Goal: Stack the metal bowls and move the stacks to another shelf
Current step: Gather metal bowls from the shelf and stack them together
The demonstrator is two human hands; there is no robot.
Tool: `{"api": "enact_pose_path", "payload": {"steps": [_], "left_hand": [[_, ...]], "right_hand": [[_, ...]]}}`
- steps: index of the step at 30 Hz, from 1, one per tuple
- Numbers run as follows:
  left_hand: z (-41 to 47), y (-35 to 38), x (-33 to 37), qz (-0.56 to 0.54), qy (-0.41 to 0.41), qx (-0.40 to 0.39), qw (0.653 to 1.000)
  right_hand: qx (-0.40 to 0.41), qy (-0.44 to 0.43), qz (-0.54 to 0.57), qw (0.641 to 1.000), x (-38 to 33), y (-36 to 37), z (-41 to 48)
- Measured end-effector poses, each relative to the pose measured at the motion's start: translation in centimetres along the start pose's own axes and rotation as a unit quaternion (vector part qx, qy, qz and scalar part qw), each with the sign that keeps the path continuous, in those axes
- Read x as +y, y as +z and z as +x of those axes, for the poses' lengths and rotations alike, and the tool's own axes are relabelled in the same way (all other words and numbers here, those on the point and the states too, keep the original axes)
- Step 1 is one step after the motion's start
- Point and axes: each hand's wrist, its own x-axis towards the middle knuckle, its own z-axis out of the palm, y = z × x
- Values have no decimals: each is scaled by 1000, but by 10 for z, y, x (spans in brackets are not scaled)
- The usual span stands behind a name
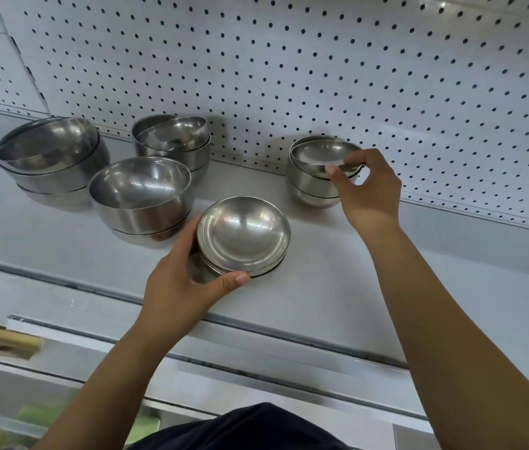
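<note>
Several stacks of shiny metal bowls stand on a white shelf [370,287]. My left hand [175,284] grips the near stack of small bowls [243,235] from its left side, thumb curled along the front rim. My right hand [367,186] pinches the rim of the top bowl [321,152] of the back right stack [312,186], thumb on the near edge, and that bowl sits tilted. A medium stack [140,193] stands left of my left hand. A large stack [52,154] is at the far left and another stack [172,141] sits at the back.
A white pegboard wall [321,66] rises right behind the shelf. The shelf's front edge rail [256,326] runs below my left wrist. Lower shelves with a brown object [0,339] and green packs [36,414] lie at the bottom left.
</note>
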Motion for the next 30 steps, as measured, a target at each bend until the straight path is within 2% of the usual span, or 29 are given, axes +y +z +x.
{"api": "enact_pose_path", "payload": {"steps": [4, 7, 10, 13, 20, 30], "left_hand": [[-1, 0, 2, -12, 1, 3, 1000], [0, 1, 4, -24, 0, 4, 1000], [1, 2, 5, -40, -1, 8, 999], [0, 1, 7, -51, -4, 10, 999], [-2, 2, 5, -48, -11, 10, 999], [0, -7, -4, -29, -15, -33, 999]], "right_hand": [[18, -2, 10, 1000, -1, -1, -3], [62, -47, 36, 996, -2, 0, -14], [67, -86, 80, 991, -10, 1, -33], [30, -100, 126, 986, -19, 1, -49], [-118, -75, 219, 966, -29, -2, -90], [-214, -43, 209, 953, -19, 6, -124]]}}
